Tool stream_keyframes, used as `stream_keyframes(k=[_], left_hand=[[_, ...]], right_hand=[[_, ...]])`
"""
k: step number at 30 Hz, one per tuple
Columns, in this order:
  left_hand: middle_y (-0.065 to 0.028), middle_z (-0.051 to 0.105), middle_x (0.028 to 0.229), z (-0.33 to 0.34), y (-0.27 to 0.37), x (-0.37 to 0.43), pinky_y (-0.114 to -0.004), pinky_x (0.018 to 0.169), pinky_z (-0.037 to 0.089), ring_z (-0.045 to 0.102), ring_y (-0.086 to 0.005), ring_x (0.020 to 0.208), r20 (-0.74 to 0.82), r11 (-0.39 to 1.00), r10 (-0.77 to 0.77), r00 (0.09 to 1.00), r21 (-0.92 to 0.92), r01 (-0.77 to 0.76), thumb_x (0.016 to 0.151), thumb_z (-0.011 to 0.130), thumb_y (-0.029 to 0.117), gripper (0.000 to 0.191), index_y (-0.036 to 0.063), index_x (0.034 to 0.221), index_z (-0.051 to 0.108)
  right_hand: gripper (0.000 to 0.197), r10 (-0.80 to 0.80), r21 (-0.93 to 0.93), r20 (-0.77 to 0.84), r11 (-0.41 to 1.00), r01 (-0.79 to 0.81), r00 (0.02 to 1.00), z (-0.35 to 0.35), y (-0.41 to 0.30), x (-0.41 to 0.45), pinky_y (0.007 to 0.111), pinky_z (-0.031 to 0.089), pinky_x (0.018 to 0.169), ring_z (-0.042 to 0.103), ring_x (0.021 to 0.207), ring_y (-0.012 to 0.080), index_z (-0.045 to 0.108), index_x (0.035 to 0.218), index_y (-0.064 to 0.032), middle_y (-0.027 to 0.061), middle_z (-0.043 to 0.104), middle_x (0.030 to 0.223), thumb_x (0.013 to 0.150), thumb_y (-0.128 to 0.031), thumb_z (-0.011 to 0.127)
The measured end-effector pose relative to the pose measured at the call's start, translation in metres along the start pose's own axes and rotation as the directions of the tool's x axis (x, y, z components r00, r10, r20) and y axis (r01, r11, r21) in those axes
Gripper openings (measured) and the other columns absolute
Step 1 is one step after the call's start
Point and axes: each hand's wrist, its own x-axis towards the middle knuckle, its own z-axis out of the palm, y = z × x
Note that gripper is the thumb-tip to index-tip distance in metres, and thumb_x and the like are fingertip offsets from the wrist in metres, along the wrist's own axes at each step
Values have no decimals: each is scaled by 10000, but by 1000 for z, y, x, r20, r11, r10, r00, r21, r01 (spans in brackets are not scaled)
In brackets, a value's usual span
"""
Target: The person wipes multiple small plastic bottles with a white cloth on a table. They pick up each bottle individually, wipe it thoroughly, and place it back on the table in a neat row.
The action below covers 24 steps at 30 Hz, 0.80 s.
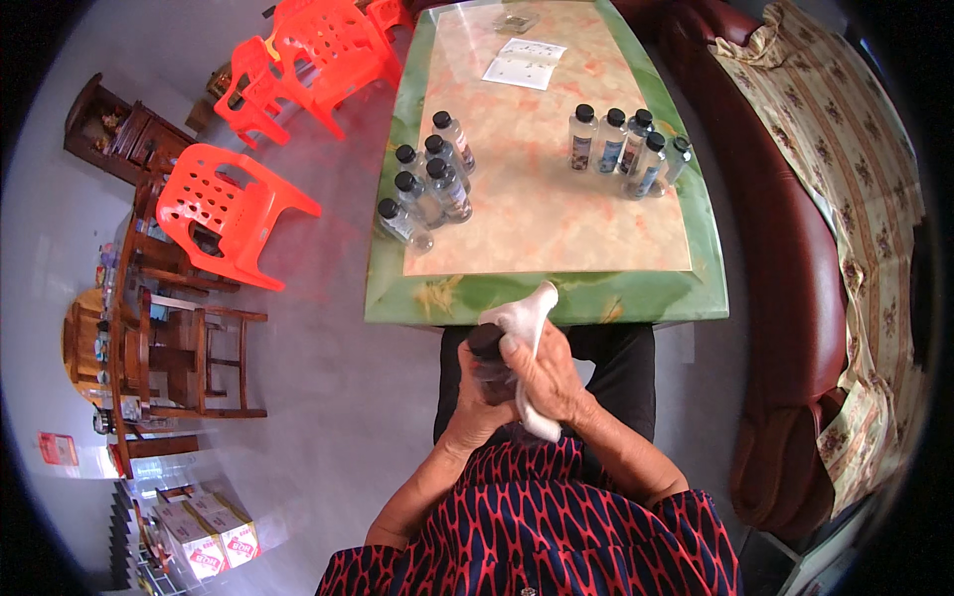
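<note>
A clear bottle with a black cap (486,341) is upright between my hands, over my lap and just short of the table's near edge. My left hand (469,410) is wrapped around its body from the left. In my right hand (550,378) is a white cloth (531,316), pressed against the bottle's right side. The cloth hangs down below the hand, and its top end sticks up beside the cap. The hands and cloth hide much of the bottle.
On the green-bordered stone table (522,298), several capped bottles (449,195) stand at the left and several more (611,145) at the right. Farther back lie a paper sheet (524,63) and a glass ashtray (514,22). A red plastic chair (246,216) is left; a leather sofa (790,246) is right.
</note>
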Motion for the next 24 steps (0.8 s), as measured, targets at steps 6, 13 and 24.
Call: stream_keyframes(k=[6, 13, 24], left_hand=[[-40, 499, 1074, -6, 1, 10, -293, 812, 485, 538, -156, 965, -96, 958, 9, 995, -285, -36, 670, 643, 21, 615, 106, 1211, 363], [-96, 556, 1031, -18, 7, 34, -356, 838, 505, 581, -215, 914, -267, 907, 125, 956, -359, -219, 666, 621, 175, 548, 25, 1169, 465], [-50, 499, 1088, 2, 16, 59, -332, 837, 457, 500, -163, 990, -262, 916, 354, 898, 293, -275, 740, 737, 238, 625, 43, 1236, 409]], right_hand=[[416, -101, -162, -37, 982, 93, 994, 6, 12, -13, 451, 362, 947, 440, 1106, 427, 440, 1259, -34, 243, 463, 1201, 916, -271, 443], [591, 31, 75, 7, 997, -31, 1000, 14, 26, -40, 399, 394, 884, 505, 1025, 336, 408, 1250, 2, 196, 502, 1114, 824, -365, 588], [725, 277, 272, -48, 928, -254, 960, 4, 72, -43, 349, 449, 856, 559, 1019, 221, 380, 1300, -18, 140, 559, 1125, 706, -167, 768]])
